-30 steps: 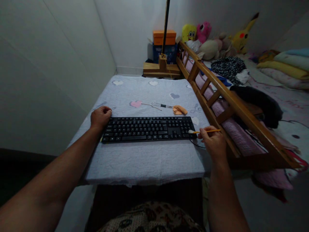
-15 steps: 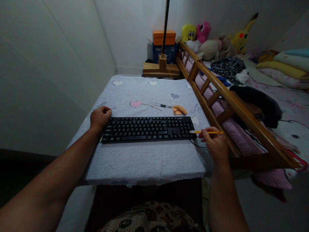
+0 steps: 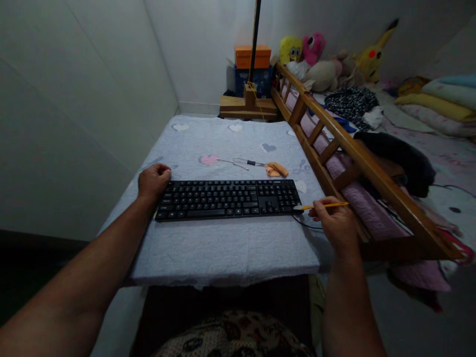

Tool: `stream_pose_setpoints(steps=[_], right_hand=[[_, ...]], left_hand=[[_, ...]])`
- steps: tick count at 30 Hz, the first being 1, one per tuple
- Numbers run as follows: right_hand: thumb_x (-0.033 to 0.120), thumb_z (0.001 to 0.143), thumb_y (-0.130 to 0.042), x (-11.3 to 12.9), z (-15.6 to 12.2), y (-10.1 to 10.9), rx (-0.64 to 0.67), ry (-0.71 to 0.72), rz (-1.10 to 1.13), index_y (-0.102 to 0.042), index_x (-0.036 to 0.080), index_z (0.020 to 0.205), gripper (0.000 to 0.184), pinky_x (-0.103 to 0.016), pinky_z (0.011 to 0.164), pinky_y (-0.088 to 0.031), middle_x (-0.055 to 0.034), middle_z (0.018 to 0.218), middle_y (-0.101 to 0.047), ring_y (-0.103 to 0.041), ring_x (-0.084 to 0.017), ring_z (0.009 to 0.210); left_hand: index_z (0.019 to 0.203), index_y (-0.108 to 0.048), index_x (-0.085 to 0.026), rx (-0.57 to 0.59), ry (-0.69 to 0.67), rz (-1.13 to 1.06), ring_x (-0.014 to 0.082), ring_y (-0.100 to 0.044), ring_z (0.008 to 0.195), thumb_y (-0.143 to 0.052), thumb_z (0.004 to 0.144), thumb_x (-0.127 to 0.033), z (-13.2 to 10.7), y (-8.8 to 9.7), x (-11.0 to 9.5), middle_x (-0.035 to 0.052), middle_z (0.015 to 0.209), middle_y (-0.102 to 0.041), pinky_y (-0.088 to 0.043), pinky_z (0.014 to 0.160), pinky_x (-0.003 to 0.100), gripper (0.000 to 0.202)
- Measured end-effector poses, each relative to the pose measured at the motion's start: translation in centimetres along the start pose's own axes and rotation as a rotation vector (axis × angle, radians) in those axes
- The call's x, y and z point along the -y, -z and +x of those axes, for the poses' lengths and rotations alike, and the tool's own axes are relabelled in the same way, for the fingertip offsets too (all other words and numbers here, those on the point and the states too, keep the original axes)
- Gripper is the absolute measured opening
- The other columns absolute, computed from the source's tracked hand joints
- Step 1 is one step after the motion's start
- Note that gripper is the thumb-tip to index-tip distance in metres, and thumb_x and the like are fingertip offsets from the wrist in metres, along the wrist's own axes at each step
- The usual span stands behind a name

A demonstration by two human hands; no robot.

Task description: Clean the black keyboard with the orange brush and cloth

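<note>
A black keyboard [image 3: 213, 198] lies across the cloth-covered table. My left hand [image 3: 153, 180] rests at its upper left corner, fingers curled closed against the edge. Between the thumb and fingers of my right hand [image 3: 334, 215] is a slim yellow-handled brush [image 3: 308, 207]. Its pale bristle tip touches the keys at the lower right corner. Behind the keyboard lie an orange cloth [image 3: 276, 169], a thin tool with a dark middle [image 3: 251, 162] and a thin pale stick [image 3: 234, 162].
A wooden bed rail [image 3: 345, 144] runs along the table's right side, with clothes and plush toys beyond it. A pale wall panel [image 3: 85, 99] stands to the left. An orange box [image 3: 253, 57] and a wooden post base [image 3: 249, 103] are behind the table. The keyboard's cable [image 3: 307, 225] trails right.
My right hand has shifted slightly right and toward me, drawing the brush tip down to the keyboard's lower right corner. My left hand has stayed almost still.
</note>
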State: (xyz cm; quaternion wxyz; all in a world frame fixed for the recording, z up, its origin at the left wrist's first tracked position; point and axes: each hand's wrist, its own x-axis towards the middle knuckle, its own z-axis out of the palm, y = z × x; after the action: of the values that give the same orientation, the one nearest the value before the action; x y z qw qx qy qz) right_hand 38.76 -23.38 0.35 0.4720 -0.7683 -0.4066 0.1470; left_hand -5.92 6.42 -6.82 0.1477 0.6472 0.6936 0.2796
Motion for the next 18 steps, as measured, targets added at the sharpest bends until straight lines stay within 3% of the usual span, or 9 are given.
stream_pose_setpoints(steps=[6,14,18], right_hand=[[0.066,0.085,-0.074,0.4,0.9,-0.4,-0.040,0.025,0.076,-0.066,0.023,0.080,0.044,-0.030,0.054,-0.054,-0.0033,0.063,-0.073,-0.069,-0.020,0.055],[0.061,0.089,-0.070,0.9,3.1,-5.3,-0.095,0.129,0.105,-0.065,0.024,0.085,0.037,-0.033,0.061,-0.057,-0.0030,0.072,-0.073,-0.072,-0.022,0.067],[0.059,0.090,-0.067,0.2,3.7,-6.5,-0.115,0.137,0.084,-0.065,0.025,0.087,0.035,-0.034,0.066,-0.058,-0.0031,0.076,-0.073,-0.073,-0.023,0.072]], left_hand=[[0.097,-0.075,-0.018,-0.005,-0.019,-0.015,0.0234,-0.068,0.089,-0.056,0.082,-0.036,0.1,-0.2,0.3,0.0065,0.095,-0.077,-0.053,0.092,0.033,0.030],[0.099,-0.076,-0.018,-0.009,-0.029,-0.017,0.0221,-0.068,0.089,-0.057,0.083,-0.037,0.1,-0.2,0.5,0.0055,0.094,-0.077,-0.053,0.091,0.032,0.031],[0.100,-0.076,-0.018,-0.009,-0.024,-0.013,0.0242,-0.070,0.090,-0.057,0.083,-0.038,0.2,-0.2,0.6,0.0067,0.094,-0.077,-0.054,0.091,0.034,0.032]])
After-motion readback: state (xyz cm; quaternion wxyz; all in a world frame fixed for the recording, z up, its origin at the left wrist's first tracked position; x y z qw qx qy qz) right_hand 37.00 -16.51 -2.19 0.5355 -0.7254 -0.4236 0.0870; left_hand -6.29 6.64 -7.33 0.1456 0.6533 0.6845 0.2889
